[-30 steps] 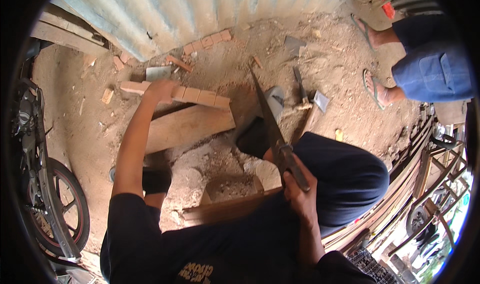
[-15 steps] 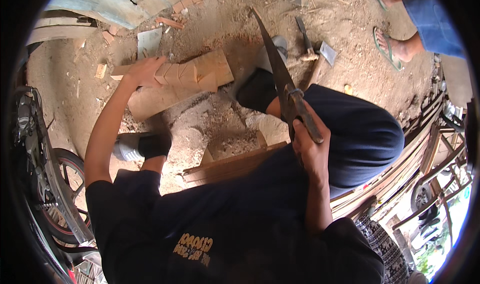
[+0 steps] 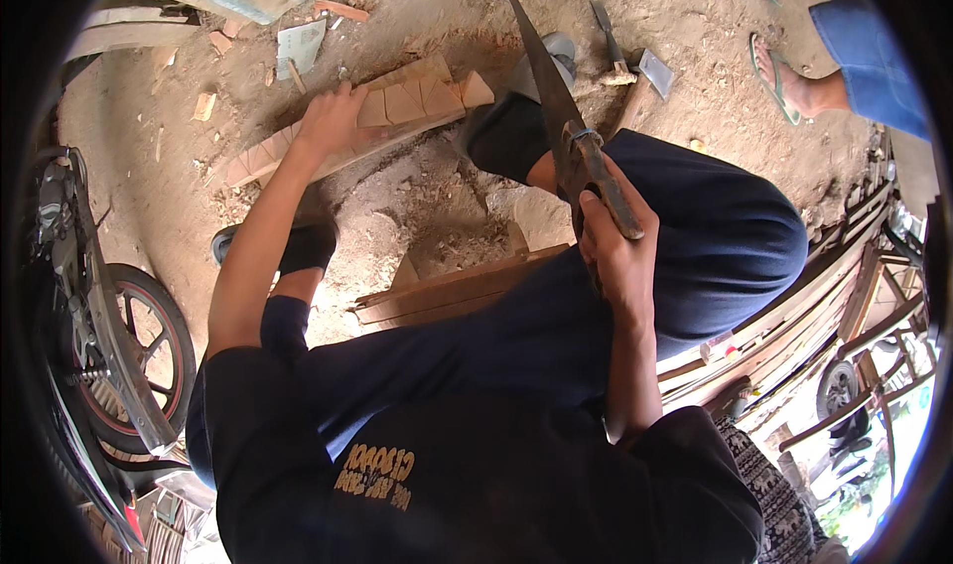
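My left hand (image 3: pixel 333 122) grips a notched length of wood (image 3: pixel 405 100), its fingers curled over the far edge. Slanted cuts run along the piece, which lies on top of a wider wooden board (image 3: pixel 387 139) on the dirt ground. One end of the notched wood reaches left past my wrist, the other toward my right shoe. In my right hand (image 3: pixel 620 241) is a handsaw (image 3: pixel 544 72), held by its wooden handle over my right thigh. Its dark tapered blade points up and away from me, apart from the wood.
An axe-like tool (image 3: pixel 655 72) and a dark flat blade (image 3: pixel 603 33) lie beyond my right shoe. A person's sandalled foot (image 3: pixel 794 87) stands at far right. A motorcycle wheel (image 3: pixel 144 355) is at left; stacked wood strips (image 3: pixel 824 296) lie at right. A plank (image 3: pixel 447 291) lies between my legs.
My left hand has moved right along the wood, and the notched piece has turned and shifted right on the board. The saw stays raised in my right hand. The view has shifted somewhat.
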Demonstrator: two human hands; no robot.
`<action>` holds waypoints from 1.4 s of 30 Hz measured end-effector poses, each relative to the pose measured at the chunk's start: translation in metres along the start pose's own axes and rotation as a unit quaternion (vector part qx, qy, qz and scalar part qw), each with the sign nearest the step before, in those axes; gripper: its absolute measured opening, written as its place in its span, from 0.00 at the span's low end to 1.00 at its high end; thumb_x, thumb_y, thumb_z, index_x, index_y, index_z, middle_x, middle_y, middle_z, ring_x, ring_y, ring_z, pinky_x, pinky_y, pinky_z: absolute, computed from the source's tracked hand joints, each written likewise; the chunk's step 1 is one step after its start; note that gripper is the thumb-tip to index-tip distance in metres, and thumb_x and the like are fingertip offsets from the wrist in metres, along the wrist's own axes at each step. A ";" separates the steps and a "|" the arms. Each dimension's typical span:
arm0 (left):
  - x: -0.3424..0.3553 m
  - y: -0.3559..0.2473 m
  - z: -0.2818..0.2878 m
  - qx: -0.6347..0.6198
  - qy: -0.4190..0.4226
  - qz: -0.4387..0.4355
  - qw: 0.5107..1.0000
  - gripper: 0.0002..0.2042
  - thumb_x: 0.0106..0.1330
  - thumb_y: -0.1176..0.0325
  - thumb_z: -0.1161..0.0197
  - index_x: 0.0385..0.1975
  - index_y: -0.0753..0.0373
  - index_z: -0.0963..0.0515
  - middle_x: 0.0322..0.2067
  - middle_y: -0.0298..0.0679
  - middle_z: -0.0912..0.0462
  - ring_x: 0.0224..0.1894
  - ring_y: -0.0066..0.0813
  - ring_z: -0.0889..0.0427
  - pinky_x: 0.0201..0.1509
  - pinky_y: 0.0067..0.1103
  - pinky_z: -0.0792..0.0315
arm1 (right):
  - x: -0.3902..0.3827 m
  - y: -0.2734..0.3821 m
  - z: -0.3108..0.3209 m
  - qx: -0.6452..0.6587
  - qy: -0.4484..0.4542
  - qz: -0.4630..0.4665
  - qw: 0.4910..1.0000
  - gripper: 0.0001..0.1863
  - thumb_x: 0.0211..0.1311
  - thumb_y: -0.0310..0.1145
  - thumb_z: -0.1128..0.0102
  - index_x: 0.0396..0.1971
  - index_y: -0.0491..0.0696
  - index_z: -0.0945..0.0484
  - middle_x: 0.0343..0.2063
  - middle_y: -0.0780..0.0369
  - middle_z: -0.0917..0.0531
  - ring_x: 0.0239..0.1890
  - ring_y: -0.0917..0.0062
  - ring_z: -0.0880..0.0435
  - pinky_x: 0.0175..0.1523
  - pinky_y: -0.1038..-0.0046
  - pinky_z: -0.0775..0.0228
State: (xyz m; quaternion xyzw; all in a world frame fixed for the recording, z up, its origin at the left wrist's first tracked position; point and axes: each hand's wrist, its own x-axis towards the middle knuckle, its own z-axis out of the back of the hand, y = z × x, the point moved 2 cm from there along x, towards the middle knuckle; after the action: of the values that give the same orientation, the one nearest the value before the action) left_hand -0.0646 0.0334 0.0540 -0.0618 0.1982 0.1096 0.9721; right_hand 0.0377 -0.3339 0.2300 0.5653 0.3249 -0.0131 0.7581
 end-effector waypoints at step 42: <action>-0.029 -0.051 0.043 -0.084 -0.228 0.014 0.970 0.33 0.59 0.44 0.30 0.62 0.54 0.27 0.53 0.47 0.18 0.56 0.51 0.20 0.60 0.42 0.27 | -0.016 -0.011 0.008 0.029 0.018 -0.012 0.999 0.22 0.66 0.28 0.45 0.60 0.40 0.23 0.21 0.73 0.28 0.19 0.94 0.36 0.23 0.84 0.45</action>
State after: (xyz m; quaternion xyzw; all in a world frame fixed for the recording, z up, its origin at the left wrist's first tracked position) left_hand -0.0622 -0.0144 0.1089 -0.1135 -0.0373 0.1504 0.9814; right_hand 0.0247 -0.3499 0.2302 0.5832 0.3443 -0.0216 0.7354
